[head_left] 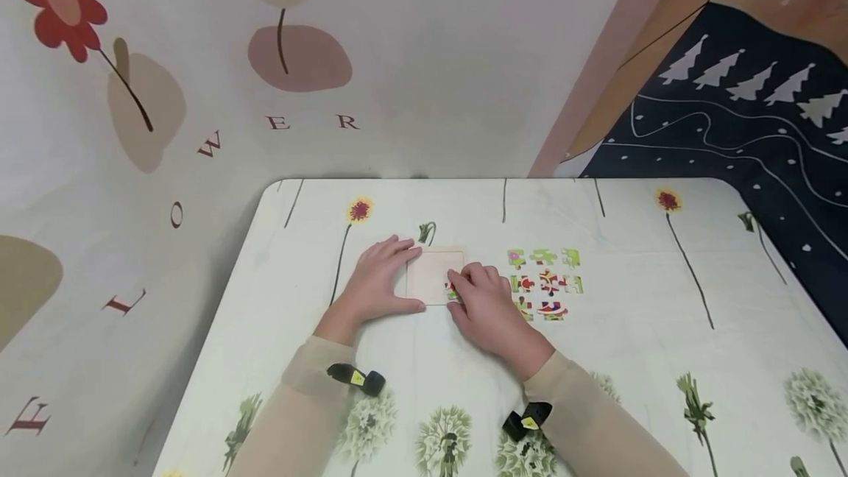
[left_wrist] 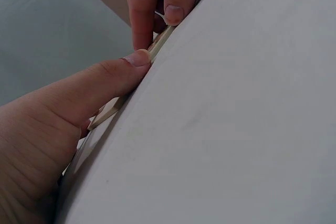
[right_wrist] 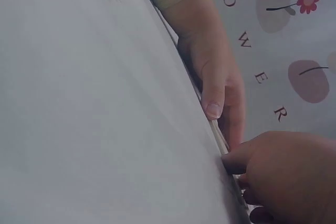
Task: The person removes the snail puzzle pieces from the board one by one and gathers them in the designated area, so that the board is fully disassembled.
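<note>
A small square puzzle tray [head_left: 430,275], pale with a thin raised rim, lies on the table in the head view. My left hand [head_left: 379,282] steadies it from the left, the thumb along the near edge and the fingers at the far left corner. In the left wrist view, the left thumb [left_wrist: 118,74] lies against the tray's thin side. Thumb and fingers of my right hand [head_left: 486,308] hold a red and green jigsaw piece [head_left: 451,290] at the tray's near right corner, partly hidden by the fingers. The right hand [right_wrist: 289,177] comes close to the left fingertips in the right wrist view.
Several loose jigsaw pieces [head_left: 550,282] lie in rows right of the tray, some partly behind the right hand. A flower-print cloth covers the table [head_left: 636,359]. Its far edge meets a printed curtain [head_left: 437,94], with a dark tree-print panel [head_left: 742,116] at the right.
</note>
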`<state>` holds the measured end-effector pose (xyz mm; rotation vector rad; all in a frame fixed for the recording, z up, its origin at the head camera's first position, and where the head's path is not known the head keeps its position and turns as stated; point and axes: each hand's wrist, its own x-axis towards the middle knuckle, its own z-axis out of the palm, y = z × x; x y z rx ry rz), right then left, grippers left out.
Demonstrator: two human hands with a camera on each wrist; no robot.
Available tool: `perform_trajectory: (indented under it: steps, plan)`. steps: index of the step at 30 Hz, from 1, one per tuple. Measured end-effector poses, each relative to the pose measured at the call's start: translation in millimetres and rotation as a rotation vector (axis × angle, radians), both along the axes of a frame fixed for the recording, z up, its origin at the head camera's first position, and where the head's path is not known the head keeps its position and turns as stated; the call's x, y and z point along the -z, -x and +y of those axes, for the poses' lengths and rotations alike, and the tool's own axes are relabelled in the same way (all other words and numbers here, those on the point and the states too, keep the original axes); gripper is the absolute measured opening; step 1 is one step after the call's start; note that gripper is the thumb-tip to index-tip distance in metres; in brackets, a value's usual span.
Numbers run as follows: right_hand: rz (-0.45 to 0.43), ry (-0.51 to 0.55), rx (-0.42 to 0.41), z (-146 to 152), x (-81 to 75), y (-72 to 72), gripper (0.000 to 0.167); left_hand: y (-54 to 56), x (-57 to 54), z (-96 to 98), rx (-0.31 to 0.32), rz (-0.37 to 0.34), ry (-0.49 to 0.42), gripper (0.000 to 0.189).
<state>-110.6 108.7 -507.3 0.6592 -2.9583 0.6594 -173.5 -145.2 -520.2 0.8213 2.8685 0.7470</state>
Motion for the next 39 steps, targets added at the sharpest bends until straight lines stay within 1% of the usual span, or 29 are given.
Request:
perform_trajectory:
  steps: [7, 11, 15, 20, 26, 29, 33, 39]
  plan:
    - [-0.072, 0.037, 0.042, -0.2, -2.1, 2.1, 0.047, -1.1, -1.3, 0.1, 0.003, 0.000, 0.001, 0.104]
    - [-0.080, 0.068, 0.057, 1.4, -3.3, 4.5, 0.046, -0.9, -2.1, -0.4, 0.003, -0.002, 0.003, 0.104]
    - [-0.056, 0.101, 0.053, 2.8, -5.2, 5.4, 0.047, -1.4, -3.0, -0.7, 0.003, -0.003, 0.000, 0.104]
    - [-0.021, 0.119, 0.041, 3.4, -4.9, 5.0, 0.046, -1.4, -2.5, -0.1, 0.005, -0.001, -0.010, 0.104]
    - [0.016, 0.164, 0.026, 4.4, -3.7, 5.5, 0.040, -0.6, -2.4, 0.0, 0.000, -0.006, -0.002, 0.104]
    - [0.029, 0.185, 0.017, 5.2, -3.5, 5.8, 0.041, -0.7, -2.8, 0.0, -0.002, -0.010, 0.000, 0.104]
    - [0.040, 0.174, 0.012, 6.1, -3.6, 5.7, 0.042, -0.7, -2.6, 0.1, -0.001, -0.013, 0.001, 0.105]
    - [0.072, 0.116, -0.008, 8.8, -3.9, 5.8, 0.037, -0.9, -1.4, 0.4, -0.002, -0.014, 0.004, 0.105]
